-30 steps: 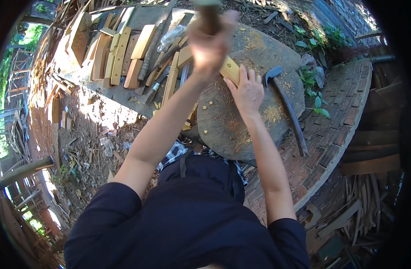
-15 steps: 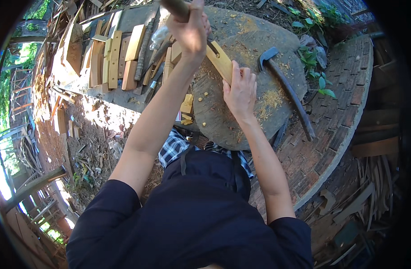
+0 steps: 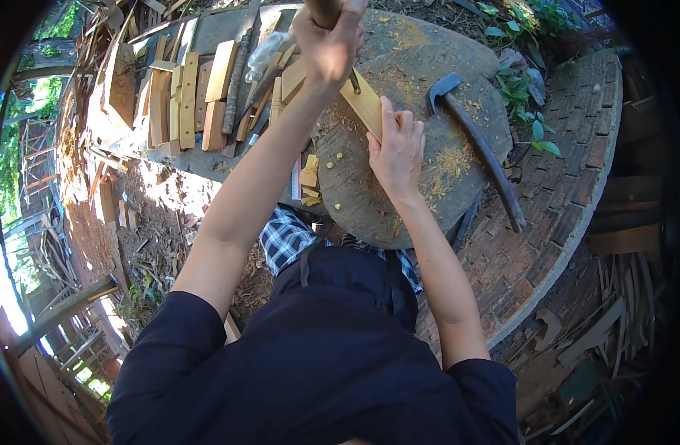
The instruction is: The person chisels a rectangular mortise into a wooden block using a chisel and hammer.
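Note:
My left hand is closed round the thick, round wooden handle of a tool, whose upper end runs out of the picture. Below this fist a narrow dark metal shaft points down at a hole in a flat yellow wooden piece. How deep its tip sits I cannot tell. My right hand grips the near end of that piece, thumb on one side and fingers on the other, pressing it against a large round wooden block. My left hand and forearm hide the piece's far end.
An adze-like tool with a dark curved handle lies right of my right hand. Several wooden blocks and sticks stand in a row at left, beside a clear plastic bag. Small yellow offcuts and sawdust lie about. Brick paving curves along the right.
My left hand has shifted slightly right with the handle, and the metal shaft now meets the hole, which showed more openly before. My right hand keeps its hold on the wooden piece.

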Demonstrator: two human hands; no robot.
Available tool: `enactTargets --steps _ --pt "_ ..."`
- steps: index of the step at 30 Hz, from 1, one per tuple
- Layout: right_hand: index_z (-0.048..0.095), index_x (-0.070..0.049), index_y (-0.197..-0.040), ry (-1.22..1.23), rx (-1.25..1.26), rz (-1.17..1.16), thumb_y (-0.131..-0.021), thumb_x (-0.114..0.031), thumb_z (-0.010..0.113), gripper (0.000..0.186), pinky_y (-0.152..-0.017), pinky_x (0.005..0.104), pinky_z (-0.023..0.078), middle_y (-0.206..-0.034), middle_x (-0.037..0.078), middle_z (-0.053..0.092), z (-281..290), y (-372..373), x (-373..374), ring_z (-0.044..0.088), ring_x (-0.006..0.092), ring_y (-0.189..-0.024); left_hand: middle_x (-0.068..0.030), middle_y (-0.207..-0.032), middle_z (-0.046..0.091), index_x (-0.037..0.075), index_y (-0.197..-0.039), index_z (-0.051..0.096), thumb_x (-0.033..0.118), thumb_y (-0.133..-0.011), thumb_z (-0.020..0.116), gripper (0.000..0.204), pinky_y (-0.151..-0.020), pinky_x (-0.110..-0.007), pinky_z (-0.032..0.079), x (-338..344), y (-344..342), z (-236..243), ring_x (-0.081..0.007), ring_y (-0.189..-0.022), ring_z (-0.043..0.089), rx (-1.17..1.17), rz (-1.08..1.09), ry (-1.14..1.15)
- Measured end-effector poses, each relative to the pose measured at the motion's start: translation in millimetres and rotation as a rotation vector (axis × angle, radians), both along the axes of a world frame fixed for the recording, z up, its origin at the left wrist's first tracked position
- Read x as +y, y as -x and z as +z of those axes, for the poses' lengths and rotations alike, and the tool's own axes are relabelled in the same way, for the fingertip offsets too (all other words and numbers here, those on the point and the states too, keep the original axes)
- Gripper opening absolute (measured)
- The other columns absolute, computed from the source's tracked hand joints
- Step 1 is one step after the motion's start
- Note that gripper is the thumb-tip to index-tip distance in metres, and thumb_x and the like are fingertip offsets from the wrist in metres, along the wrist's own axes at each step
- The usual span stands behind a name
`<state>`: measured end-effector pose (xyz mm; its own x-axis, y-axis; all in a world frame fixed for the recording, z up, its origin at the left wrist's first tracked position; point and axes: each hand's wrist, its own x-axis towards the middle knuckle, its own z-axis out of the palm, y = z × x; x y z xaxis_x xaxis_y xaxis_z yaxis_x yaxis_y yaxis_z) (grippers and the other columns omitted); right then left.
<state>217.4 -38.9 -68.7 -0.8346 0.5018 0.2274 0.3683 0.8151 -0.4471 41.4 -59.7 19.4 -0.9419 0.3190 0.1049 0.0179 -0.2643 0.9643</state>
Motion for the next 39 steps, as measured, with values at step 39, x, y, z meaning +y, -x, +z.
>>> enactTargets --steps 39 --pt "0.047 -0.014 -0.141 0.040 0.030 0.006 -0.077 -0.018 0.078 0.071 -0.082 0.0432 0.045 -0.107 0.008 0.052 1 -1 -1 0.052 0.0297 -0.096 0.0023 -0.056 0.051 0.007 -0.072 0.057 0.015 -0.087 0.071 0.023 -0.044 -0.024 0.037 -8 -11 -16 -0.0064 -0.047 0.047 0.308 -0.158 0.088"
